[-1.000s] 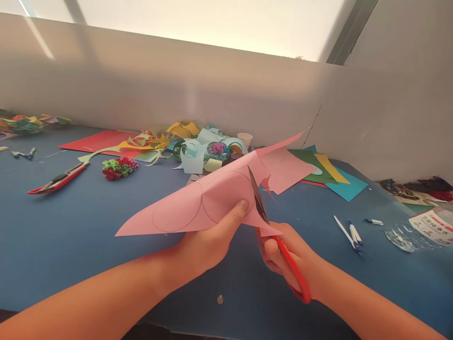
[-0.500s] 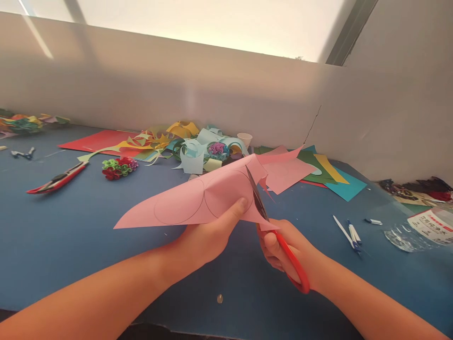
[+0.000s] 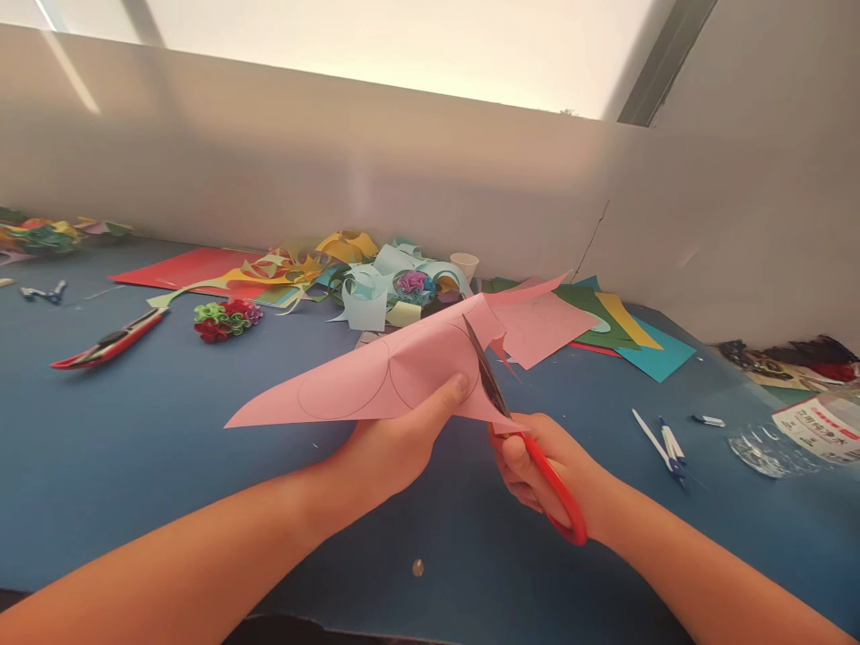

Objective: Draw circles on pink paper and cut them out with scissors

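Note:
A curved sheet of pink paper point(image 3: 349, 381) with pencilled circles is held up above the blue table. My left hand point(image 3: 403, 448) pinches it, thumb on top and fingers hidden underneath. My right hand point(image 3: 544, 466) grips red-handled scissors point(image 3: 556, 493). Their dark blades lie along the line of the right-hand circle, and the paper there is cut into a jagged flap. Behind it, another piece of pink paper point(image 3: 547, 327) rests on the table.
Blue paper scraps point(image 3: 366, 300) and a paper cup point(image 3: 465, 262) stand by the wall. A utility knife point(image 3: 111, 340) and curled-paper flowers point(image 3: 225, 320) lie left. Right are coloured sheets point(image 3: 655, 349), pens point(image 3: 662, 448) and a clear plastic bottle point(image 3: 772, 450).
The pink paper's left tip has shifted slightly right and up. The scissors have tilted a little, their handle rising slightly. Both hands keep their hold.

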A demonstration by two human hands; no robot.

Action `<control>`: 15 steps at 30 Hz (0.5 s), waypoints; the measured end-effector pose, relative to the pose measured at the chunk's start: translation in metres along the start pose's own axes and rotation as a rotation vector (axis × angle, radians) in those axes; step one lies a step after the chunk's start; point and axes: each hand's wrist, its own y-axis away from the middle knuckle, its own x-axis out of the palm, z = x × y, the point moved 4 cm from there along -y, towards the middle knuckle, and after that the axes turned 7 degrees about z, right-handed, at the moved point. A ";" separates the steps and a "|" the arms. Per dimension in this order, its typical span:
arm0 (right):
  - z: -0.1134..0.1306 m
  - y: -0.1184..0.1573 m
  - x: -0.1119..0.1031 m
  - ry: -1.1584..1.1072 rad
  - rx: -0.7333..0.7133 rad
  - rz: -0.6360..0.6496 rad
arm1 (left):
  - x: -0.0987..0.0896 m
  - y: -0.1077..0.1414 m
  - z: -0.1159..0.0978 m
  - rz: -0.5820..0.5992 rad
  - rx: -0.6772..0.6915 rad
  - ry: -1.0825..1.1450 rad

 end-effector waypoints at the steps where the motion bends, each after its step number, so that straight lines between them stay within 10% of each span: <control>1: 0.000 0.000 -0.001 0.001 -0.006 0.002 | 0.001 0.000 0.000 0.020 -0.009 -0.004; 15: -0.011 -0.005 -0.010 -0.022 -0.018 0.028 | -0.010 -0.007 -0.005 -0.136 0.122 0.041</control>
